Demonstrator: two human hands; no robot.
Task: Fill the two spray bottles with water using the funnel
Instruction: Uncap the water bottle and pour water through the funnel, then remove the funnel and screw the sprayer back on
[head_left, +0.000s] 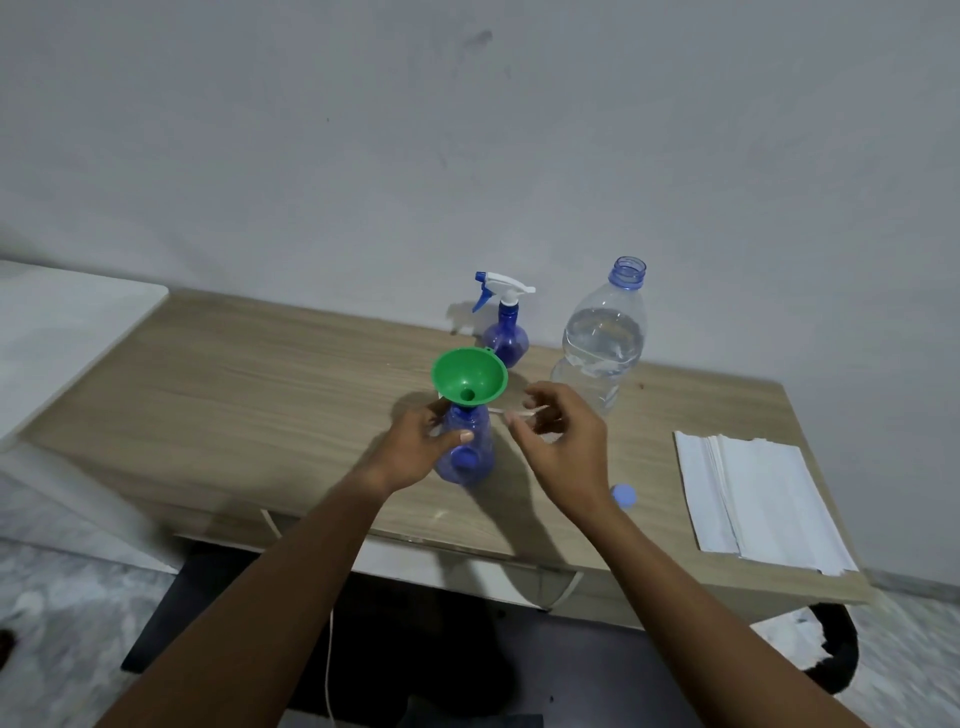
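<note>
A blue spray bottle (467, 457) without its sprayer stands near the front of the wooden table (260, 389). My left hand (415, 449) grips its body, thumb across the front. A green funnel (467, 376) sits upright in its neck. My right hand (566, 447) hovers just right of the funnel with loosely curled fingers, and I see nothing held in it. A thin white tube (519, 413) shows between the bottle and those fingers. A second blue spray bottle (506, 338), with its white and blue sprayer on, stands behind. An uncapped clear water bottle (602, 343), partly full, stands at the right.
A blue bottle cap (623, 494) lies near the front edge, by my right wrist. A stack of white paper napkins (753, 499) covers the table's right end. A white surface (67, 322) adjoins the table on the left. The wall runs close behind the bottles.
</note>
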